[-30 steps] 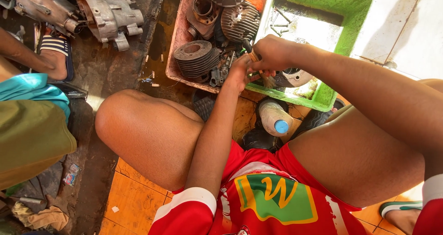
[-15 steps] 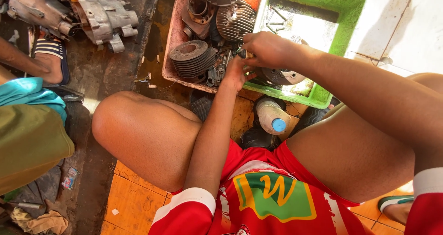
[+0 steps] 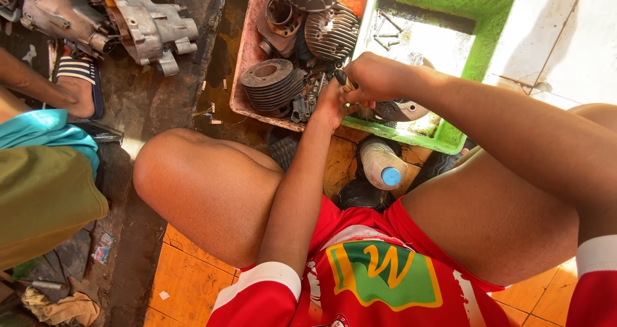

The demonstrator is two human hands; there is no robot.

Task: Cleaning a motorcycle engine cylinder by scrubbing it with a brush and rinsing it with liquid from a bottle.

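The person sits low on a floor of orange tiles (image 3: 193, 269), knees spread, in a red jersey with white cuffs. Beyond the tiles the ground turns to dark, oil-stained concrete (image 3: 154, 102), littered with small scraps.

Both hands meet over the near edge of two trays. The right hand (image 3: 376, 76) is curled closed around a small dark tool handle (image 3: 340, 78) whose tip pokes out at the thumb side. The left hand (image 3: 331, 105) is closed too, fingers wrapped around a small dark metal part that is mostly hidden beneath the hands; what exactly it is cannot be told.

The hands sit at the boundary between a shallow reddish-pink plastic tray (image 3: 241, 76) holding grey finned engine cylinders (image 3: 273, 83) and other greasy parts, and a green-rimmed plastic basin (image 3: 495, 18) with a pale bottom and a few loose bolts. Just below the basin, between the person's legs, stands a clear plastic bottle with a blue cap (image 3: 384, 166).

At upper left lies a grey cast-metal engine casing (image 3: 122, 15). Beside it another person's foot in a striped sandal (image 3: 77, 83) rests on the concrete.
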